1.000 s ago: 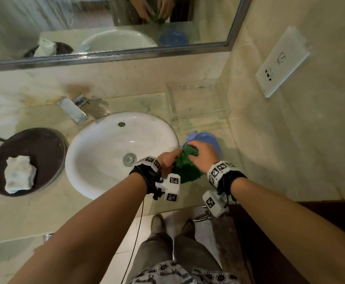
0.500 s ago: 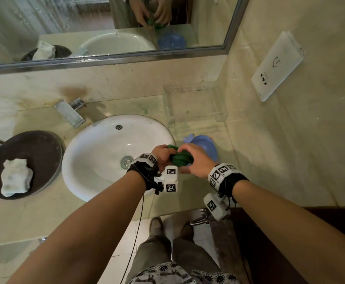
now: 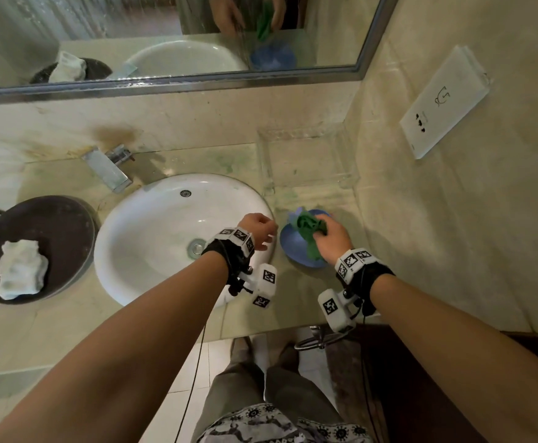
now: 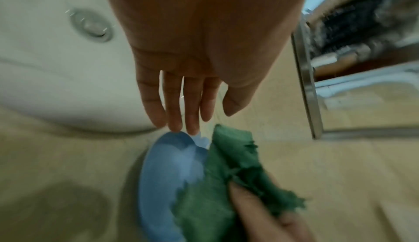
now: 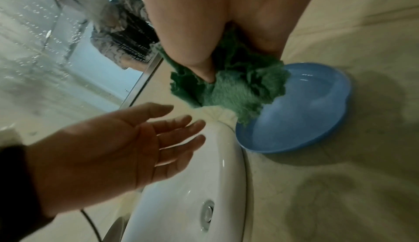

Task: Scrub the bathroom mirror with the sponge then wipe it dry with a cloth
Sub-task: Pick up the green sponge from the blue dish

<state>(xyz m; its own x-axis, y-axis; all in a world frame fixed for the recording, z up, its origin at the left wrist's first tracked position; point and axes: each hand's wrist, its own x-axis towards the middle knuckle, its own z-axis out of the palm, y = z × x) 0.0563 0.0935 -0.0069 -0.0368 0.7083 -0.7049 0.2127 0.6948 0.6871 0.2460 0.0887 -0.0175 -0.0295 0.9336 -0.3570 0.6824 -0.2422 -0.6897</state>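
Note:
My right hand (image 3: 331,238) grips a crumpled green sponge (image 3: 309,230) and holds it over a blue dish (image 3: 290,251) on the counter, right of the sink. In the right wrist view the sponge (image 5: 238,88) bulges out between thumb and fingers, its lower edge at the dish (image 5: 306,111). My left hand (image 3: 258,228) hovers open over the sink's right rim with nothing in it; its fingers (image 4: 186,102) are straight, just short of the dish (image 4: 163,174). The mirror (image 3: 165,27) above is streaked with water drops. A white cloth (image 3: 21,270) lies in a dark bowl (image 3: 63,225) at the far left.
The white sink (image 3: 152,238) sits mid-counter with a chrome faucet (image 3: 107,169) behind it. A clear plastic tray (image 3: 306,158) stands against the back wall beyond the dish. A white socket plate (image 3: 443,100) is on the right wall, close beside the dish.
Both hands were squeezing the green sponge together by the sink's edge. Now my left hand has let go and opened, and my right hand has carried the sponge over the blue dish.

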